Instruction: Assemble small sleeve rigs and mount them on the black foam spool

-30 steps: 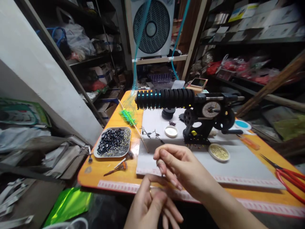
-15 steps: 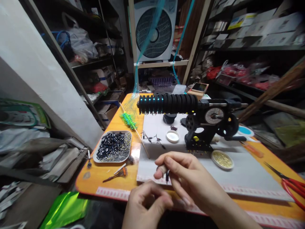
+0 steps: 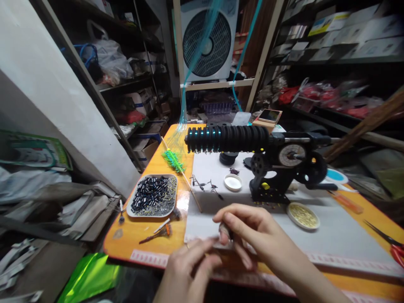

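Above the table's front edge, my right hand (image 3: 249,231) is closed, its thumb and index finger pinched together. A small dark thing shows at those fingertips, too hidden to name. Just below and to the left is my left hand (image 3: 192,269), slightly smeared, with index finger and thumb apart and nothing visible between them. Its fingertips come close to the right hand's fingers. Beyond both hands stands a black hand-cranked device (image 3: 271,168) with a ribbed cylinder (image 3: 230,139) carrying shiny blue bits along its grooves. Small dark pieces with thin stems (image 3: 206,185) lie on the white board (image 3: 208,227).
At left, a white tray (image 3: 128,210) holds many black tubes and small metallic bits. A green fuzzy stick (image 3: 173,162) and a brown brush (image 3: 154,235) lie nearby. Right of the hands are a dish of gold bits (image 3: 303,216) and red-handled scissors (image 3: 383,233). Blue strands (image 3: 184,105) hang behind.
The left hand's index finger has stretched out toward the right hand, which shifted slightly right. The dark piece that hung below the right fingers is now mostly hidden. The view has shifted slightly.
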Tool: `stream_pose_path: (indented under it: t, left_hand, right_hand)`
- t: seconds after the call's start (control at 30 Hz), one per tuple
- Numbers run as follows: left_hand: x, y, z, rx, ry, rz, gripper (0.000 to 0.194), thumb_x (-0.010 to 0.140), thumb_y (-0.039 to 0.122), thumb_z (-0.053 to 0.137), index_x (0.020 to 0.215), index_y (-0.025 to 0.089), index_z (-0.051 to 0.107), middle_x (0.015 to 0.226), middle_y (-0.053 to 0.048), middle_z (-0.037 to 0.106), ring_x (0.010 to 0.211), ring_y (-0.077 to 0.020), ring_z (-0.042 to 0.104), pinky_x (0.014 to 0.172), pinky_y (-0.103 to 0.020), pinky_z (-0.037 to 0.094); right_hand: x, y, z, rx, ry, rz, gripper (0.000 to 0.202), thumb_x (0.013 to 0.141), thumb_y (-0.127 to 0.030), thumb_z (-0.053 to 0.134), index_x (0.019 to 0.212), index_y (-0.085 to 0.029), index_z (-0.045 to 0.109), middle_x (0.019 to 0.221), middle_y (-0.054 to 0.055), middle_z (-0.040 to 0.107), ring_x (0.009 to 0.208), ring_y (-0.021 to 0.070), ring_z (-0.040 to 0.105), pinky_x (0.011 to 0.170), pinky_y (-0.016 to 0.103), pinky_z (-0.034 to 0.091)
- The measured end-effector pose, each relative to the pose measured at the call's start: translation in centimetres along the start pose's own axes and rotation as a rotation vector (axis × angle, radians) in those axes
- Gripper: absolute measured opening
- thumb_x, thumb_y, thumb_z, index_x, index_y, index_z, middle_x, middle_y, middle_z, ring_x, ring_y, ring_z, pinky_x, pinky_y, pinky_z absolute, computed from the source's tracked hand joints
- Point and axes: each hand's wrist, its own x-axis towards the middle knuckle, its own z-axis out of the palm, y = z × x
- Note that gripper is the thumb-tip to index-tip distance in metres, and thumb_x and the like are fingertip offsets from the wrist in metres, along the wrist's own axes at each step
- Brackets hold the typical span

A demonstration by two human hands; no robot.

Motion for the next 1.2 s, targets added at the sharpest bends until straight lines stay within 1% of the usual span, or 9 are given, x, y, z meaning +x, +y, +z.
stream_pose_path:
  t: [0.17,0.27,0.4,0.53,0.63,0.83,0.97,1.1,1.2]
  left_hand:
    - [5.9,3.4,-0.6,0.155,0.27,0.229,0.032,0.092,0.031,0.058,0.121,0.025,0.068,0.098,-0.007,0.067,0.077,-0.018,0.061,0.07,-0.028,0.047]
    - [9.7,4.8,0.3,-0.113,0.227,0.182,0.038,0.089,0.032,0.062,0.123,0.016,0.064,0.076,-0.002,0.063,0.058,-0.0126,0.054,0.055,-0.024,0.043]
    - [12.4,5.4,1.3,-0.226,0.223,0.243,0.024,0.086,0.035,0.065,0.095,0.013,0.07,0.059,0.004,0.052,0.045,-0.0082,0.042,0.043,-0.021,0.032]
    - [11.6,5.4,1.5,-0.329,0.316,0.388,0.011,0.084,0.029,0.068,0.084,0.018,0.07,0.075,0.001,0.057,0.07,-0.0123,0.053,0.066,-0.023,0.043]
    - [10.0,5.4,1.3,-0.456,0.267,0.441,0.009,0.086,0.029,0.065,0.083,0.021,0.068,0.087,0.0,0.057,0.083,-0.0141,0.053,0.079,-0.024,0.042]
    - [7.5,4.5,0.6,-0.626,0.0,0.297,0.018,0.093,0.031,0.052,0.083,0.021,0.062,0.068,-0.002,0.062,0.089,-0.0206,0.059,0.087,-0.033,0.042]
    - [6.0,3.4,0.5,-0.601,-0.084,0.177,0.022,0.092,0.035,0.056,0.079,0.02,0.064,0.094,-0.008,0.076,0.122,-0.0269,0.054,0.105,-0.038,0.032]
    - [5.5,3.0,0.6,-0.678,-0.086,0.118,0.026,0.092,0.037,0.056,0.074,0.02,0.064,0.115,-0.009,0.073,0.129,-0.0275,0.05,0.108,-0.039,0.03]
    - [5.5,3.2,0.6,-0.728,-0.115,0.119,0.028,0.093,0.035,0.054,0.072,0.019,0.064,0.113,-0.009,0.074,0.128,-0.0277,0.052,0.11,-0.04,0.028]
  right_hand:
    - [0.5,-0.1,-1.3,-0.695,0.113,-0.23,0.023,0.096,-0.034,0.051,0.108,-0.021,0.067,0.093,0.004,0.074,0.082,0.0187,0.069,0.073,0.03,0.05]
    - [0.6,0.5,-1.5,-0.885,0.179,-0.26,0.024,0.097,-0.029,0.048,0.109,-0.02,0.066,0.102,0.007,0.075,0.092,0.0241,0.07,0.079,0.036,0.05]
    - [0.6,1.1,-1.8,-0.975,0.176,-0.271,0.024,0.098,-0.029,0.046,0.108,-0.021,0.065,0.104,0.006,0.075,0.093,0.0245,0.071,0.077,0.035,0.051]
    - [0.8,1.6,-2.3,-1.114,0.224,-0.297,0.023,0.099,-0.029,0.044,0.107,-0.021,0.064,0.104,0.006,0.075,0.092,0.0249,0.072,0.075,0.035,0.052]
    - [0.9,2.0,-2.6,-1.17,0.262,-0.304,0.024,0.099,-0.029,0.044,0.106,-0.019,0.064,0.1,0.008,0.075,0.088,0.0262,0.071,0.073,0.037,0.052]
    - [0.9,2.2,-2.7,-1.244,0.276,-0.32,0.022,0.098,-0.024,0.043,0.101,-0.019,0.064,0.092,0.008,0.07,0.084,0.025,0.067,0.073,0.037,0.049]
    - [0.7,2.4,-2.7,-1.279,0.295,-0.32,0.022,0.098,-0.023,0.044,0.096,-0.019,0.065,0.086,0.008,0.065,0.08,0.0258,0.065,0.069,0.037,0.048]
    - [0.6,2.0,-2.8,-1.254,0.348,-0.342,0.023,0.097,-0.024,0.045,0.113,-0.018,0.061,0.101,0.011,0.064,0.085,0.0262,0.065,0.071,0.038,0.05]
    - [0.8,0.7,-2.5,-1.042,0.441,-0.514,0.024,0.097,-0.023,0.046,0.118,-0.02,0.058,0.112,0.011,0.061,0.089,0.0223,0.064,0.075,0.033,0.049]
